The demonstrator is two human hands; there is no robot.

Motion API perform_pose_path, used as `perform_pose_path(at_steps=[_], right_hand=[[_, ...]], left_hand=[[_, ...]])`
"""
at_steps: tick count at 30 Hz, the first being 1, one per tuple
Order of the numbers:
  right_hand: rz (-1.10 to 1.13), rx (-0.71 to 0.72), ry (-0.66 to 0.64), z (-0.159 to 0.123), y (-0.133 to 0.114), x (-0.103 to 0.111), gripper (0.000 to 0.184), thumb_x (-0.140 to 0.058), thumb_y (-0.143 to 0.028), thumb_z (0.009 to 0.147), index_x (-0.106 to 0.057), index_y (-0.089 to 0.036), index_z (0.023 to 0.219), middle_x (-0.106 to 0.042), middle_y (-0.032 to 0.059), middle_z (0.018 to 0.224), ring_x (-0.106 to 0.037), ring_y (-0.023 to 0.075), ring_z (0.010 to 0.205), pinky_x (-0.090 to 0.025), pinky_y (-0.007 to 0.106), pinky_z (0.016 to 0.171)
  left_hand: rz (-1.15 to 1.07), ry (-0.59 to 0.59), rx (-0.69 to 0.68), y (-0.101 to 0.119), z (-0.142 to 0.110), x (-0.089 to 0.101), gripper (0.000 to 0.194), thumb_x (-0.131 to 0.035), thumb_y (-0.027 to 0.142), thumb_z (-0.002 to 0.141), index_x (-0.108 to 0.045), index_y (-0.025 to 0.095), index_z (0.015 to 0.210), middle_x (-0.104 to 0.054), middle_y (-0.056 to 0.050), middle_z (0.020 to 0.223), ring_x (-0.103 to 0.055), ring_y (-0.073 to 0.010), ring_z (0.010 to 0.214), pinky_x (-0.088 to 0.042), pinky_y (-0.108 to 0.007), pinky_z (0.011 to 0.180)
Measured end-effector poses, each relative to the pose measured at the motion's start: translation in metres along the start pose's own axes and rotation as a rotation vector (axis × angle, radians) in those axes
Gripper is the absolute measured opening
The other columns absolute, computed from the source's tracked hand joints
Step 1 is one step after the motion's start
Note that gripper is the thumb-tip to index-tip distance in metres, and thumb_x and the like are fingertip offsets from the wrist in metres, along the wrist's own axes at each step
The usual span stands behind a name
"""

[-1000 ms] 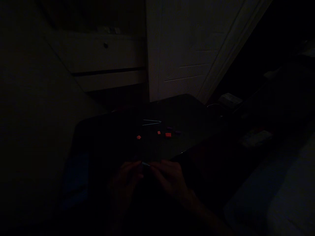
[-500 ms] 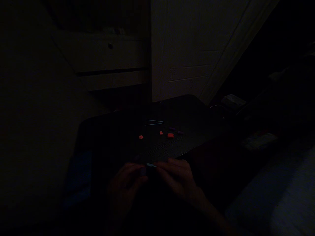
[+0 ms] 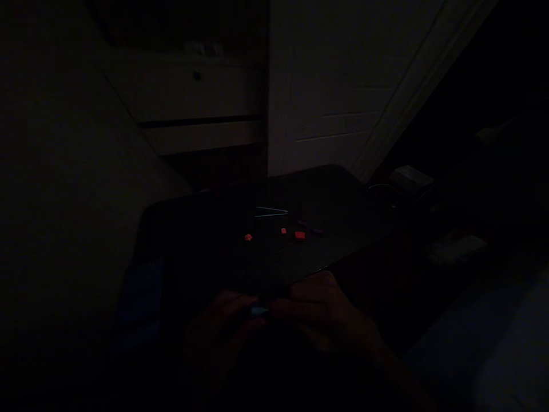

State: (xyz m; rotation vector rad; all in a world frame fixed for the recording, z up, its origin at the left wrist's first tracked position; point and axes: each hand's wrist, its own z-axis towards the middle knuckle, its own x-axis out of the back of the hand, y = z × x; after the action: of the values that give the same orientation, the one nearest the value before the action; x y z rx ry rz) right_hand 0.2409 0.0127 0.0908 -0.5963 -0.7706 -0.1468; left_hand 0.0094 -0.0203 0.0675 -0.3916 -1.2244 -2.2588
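The scene is very dark. My left hand (image 3: 223,329) and my right hand (image 3: 328,315) meet near the front edge of a dark table (image 3: 206,252). Their fingertips pinch a small pale blue piece (image 3: 258,311) between them. On the table beyond lie three small red pieces (image 3: 299,235), two dim purple pieces (image 3: 316,231) and a thin pair of tweezers (image 3: 271,212). What the blue piece is cannot be made out.
A white door (image 3: 338,86) stands behind the table, with a pale drawer unit (image 3: 189,97) to its left. Dim cluttered things (image 3: 412,177) lie at the right of the table. A bluish shape (image 3: 141,297) shows at the table's left.
My hands have drawn back toward me and lower in view, still pinching the small blue piece. The view has shifted a little leftward.
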Motion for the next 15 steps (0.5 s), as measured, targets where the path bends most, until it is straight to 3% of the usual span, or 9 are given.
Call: perform_pose_path(at_steps=[6,10,15], right_hand=[[0.035,0.057,0.072,0.002,0.001,-0.001,0.028,-0.051,-0.021,0.111,-0.079,-0.016,0.113,-0.062,-0.0021,0.066,-0.054,0.0139,0.059,-0.037,0.033,0.062],[0.083,0.024,0.057,0.002,-0.001,-0.001,0.029,-0.051,-0.022,0.111,-0.08,-0.017,0.109,-0.065,-0.0013,0.067,-0.057,0.014,0.061,-0.039,0.033,0.064],[0.172,0.047,0.019,0.007,0.0,0.006,0.033,-0.048,-0.024,0.113,-0.08,-0.018,0.11,-0.067,-0.0012,0.068,-0.059,0.0136,0.06,-0.041,0.032,0.064]], left_hand=[[0.009,0.012,0.011,0.001,-0.007,0.001,0.011,-0.076,0.037,0.097,-0.082,0.028,0.095,-0.084,0.001,0.09,-0.08,-0.0178,0.076,-0.068,-0.026,0.074],[0.024,0.034,-0.011,-0.002,-0.011,0.001,0.01,-0.076,0.036,0.097,-0.081,0.028,0.097,-0.084,0.001,0.092,-0.08,-0.018,0.078,-0.068,-0.026,0.076],[-0.039,-0.029,-0.044,-0.002,-0.006,0.004,0.01,-0.072,0.033,0.099,-0.081,0.029,0.099,-0.084,0.001,0.092,-0.081,-0.0166,0.078,-0.067,-0.022,0.073]])
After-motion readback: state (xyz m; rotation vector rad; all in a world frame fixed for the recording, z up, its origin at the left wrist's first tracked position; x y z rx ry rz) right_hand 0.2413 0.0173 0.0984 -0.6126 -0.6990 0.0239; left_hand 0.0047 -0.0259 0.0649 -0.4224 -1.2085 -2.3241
